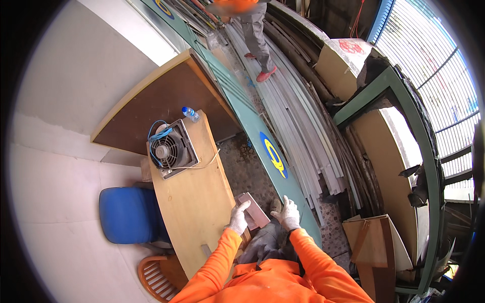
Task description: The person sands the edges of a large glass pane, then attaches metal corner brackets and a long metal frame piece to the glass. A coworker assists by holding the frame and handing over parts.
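Note:
My left hand [240,216], in a pale work glove, grips a pinkish flat board [258,210] beside the long edge of the wooden tabletop [194,207]. Its thumb lies over the board's face; the other fingers are mostly hidden. My right hand [288,214], gloved too, is at the edge of a long green panel [268,139] with a blue and yellow emblem. The thumb and forefinger there are spread apart, and nothing shows between them. Whether the right fingers press on the panel or hover just over it is unclear.
A ventilation fan [169,151] with a blue cable and a plastic bottle [190,113] rest on the tabletop. A blue chair [126,214] stands left. Long metal profiles [288,101] lie beyond the panel, where another person [256,38] stands. A green frame [399,91] leans right.

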The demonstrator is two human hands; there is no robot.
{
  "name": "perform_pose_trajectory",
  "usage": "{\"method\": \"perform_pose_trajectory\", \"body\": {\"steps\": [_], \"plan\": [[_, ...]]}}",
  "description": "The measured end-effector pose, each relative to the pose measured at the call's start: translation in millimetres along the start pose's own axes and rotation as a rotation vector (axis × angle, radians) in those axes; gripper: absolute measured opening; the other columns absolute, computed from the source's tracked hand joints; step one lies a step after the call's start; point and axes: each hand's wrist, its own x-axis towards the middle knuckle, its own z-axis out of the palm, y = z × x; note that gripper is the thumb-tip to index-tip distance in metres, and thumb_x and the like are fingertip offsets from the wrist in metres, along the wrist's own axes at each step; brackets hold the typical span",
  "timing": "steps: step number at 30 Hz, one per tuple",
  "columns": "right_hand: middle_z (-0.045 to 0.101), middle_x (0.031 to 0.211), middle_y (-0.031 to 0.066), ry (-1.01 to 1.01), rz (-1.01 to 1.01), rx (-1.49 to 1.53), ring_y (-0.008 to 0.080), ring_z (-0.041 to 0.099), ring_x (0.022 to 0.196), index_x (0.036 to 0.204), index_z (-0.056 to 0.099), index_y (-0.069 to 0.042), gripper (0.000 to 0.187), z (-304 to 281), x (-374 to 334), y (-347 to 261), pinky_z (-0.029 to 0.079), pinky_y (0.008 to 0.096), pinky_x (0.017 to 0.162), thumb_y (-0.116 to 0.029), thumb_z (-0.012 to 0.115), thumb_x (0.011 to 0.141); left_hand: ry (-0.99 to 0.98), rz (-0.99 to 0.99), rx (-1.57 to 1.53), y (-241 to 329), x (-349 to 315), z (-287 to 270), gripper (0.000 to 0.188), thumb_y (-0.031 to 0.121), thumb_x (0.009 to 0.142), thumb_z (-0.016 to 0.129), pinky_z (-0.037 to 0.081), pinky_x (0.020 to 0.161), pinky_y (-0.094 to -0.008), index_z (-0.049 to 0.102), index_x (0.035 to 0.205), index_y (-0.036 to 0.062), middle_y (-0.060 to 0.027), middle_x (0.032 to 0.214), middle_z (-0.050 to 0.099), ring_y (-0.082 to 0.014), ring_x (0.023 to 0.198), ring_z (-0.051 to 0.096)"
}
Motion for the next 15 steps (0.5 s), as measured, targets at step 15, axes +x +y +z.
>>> {"method": "perform_pose_trajectory", "body": {"steps": [15], "plan": [[0.070,0.116,0.0207,-0.108,0.006,-0.235,0.0362,0.071,0.109,0.143,0.051,-0.003,0.057,11.1,38.8,35.0,0.058,0.0463,0.090,-0.027,0.064,0.094,-0.076,0.082,0.075,29.4,43.3,47.7,0.012,0.013,0.096,0.072,0.058,0.085,-0.0363,0.071,0.107,0.0120,-0.0019,0.101,0.073,-0.0158,0.091,0.070]]}}
